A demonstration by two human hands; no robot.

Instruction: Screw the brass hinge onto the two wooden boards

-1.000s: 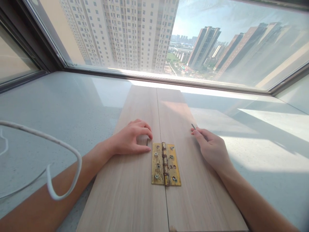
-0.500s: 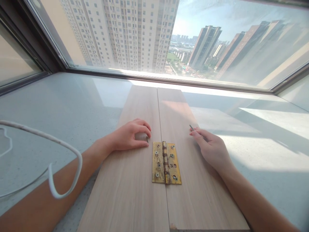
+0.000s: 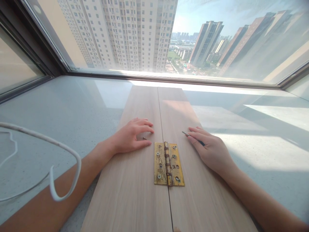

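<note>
A worn brass-coloured hinge (image 3: 169,164) lies flat across the seam between two pale wooden boards (image 3: 130,193), with several cross-head screws standing in its holes. My left hand (image 3: 132,135) rests on the left board, up and left of the hinge, its thumb and fingers apart. Between them a small screw (image 3: 145,138) lies on the wood, apparently untouched. My right hand (image 3: 210,145) is closed around a slim screwdriver (image 3: 185,133) above the right board. Its metal tip points left and a bit of dark handle shows; the palm hides the rest.
White cables (image 3: 65,149) loop over my left forearm. The boards lie on a pale speckled sill (image 3: 72,100), running up to a large window with a dark frame (image 3: 145,77). Sunlight patches fall to the right.
My left thumb and fingers have spread, and the screw that stood at their tips now lies on the board. My right hand has turned, swinging the screwdriver tip left and down.
</note>
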